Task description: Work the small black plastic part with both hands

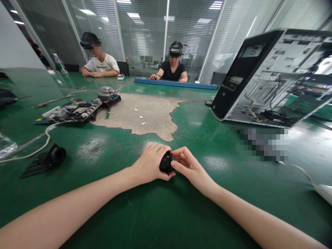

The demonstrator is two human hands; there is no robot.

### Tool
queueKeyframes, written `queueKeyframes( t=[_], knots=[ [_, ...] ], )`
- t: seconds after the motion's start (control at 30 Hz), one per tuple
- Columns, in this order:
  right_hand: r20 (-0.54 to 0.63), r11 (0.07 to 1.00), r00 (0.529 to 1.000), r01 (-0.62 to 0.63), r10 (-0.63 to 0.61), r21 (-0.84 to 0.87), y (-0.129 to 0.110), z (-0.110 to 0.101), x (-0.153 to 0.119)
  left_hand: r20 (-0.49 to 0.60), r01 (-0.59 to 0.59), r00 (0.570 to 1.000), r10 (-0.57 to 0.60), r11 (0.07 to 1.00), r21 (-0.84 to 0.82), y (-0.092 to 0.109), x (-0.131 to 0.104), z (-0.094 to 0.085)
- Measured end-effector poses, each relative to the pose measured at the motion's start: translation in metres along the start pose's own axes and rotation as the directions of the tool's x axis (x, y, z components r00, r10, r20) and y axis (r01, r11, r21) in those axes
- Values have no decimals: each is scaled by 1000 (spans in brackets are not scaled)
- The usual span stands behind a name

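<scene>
Between my two hands, just above the green table (145, 221), is a small black plastic object (165, 163) with a flat rim; its exact kind I cannot make out. My left hand (150, 162) wraps round its left side, thumb below and fingers over the far side. From the right, my right hand (190, 166) pinches its rim side with thumb and fingertips. Part of the object is hidden behind the fingers.
A black duct-like part (53, 157) lies at left, near a pale cable (48, 133). Behind it rest a circuit board (71, 111) and a cooler fan (106, 93). An open computer case (249, 79) stands right. Two people (173, 69) sit across the table, behind a blue bar (176, 83).
</scene>
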State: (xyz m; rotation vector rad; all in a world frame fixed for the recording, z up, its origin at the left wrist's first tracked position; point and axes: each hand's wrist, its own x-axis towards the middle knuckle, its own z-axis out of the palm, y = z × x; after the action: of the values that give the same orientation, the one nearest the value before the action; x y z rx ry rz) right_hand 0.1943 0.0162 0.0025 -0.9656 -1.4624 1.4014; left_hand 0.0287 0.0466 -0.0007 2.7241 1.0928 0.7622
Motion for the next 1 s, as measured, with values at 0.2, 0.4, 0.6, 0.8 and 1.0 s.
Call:
queueKeyframes(
  t=[0.2, 0.4, 0.6, 0.8, 1.0],
  knots=[
    [36, 999, 999, -30, 29, 17, -2, 0, -1, -1, -7, 1000, 7, 1000, 16, 1, 0, 0],
    [31, 999, 999, -8, 7, 39, -1, 1, -3, -3, -8, 1000, 8, 1000, 24, 2, 0, -1],
    [-5, 999, 999, -33, 33, 13, 0, 1, 0, 3, -8, 1000, 8, 1000, 14, 1, 0, -1],
    [55, 998, 998, -28, 25, 53, 0, 0, -2, -1, -2, 1000, 2, 999, 38, 1, 0, 0],
    [29, 998, 1000, -2, 0, 55, -1, 1, -2, 3, -11, 1000, 11, 999, 33, 1, 0, 0]
  ],
)
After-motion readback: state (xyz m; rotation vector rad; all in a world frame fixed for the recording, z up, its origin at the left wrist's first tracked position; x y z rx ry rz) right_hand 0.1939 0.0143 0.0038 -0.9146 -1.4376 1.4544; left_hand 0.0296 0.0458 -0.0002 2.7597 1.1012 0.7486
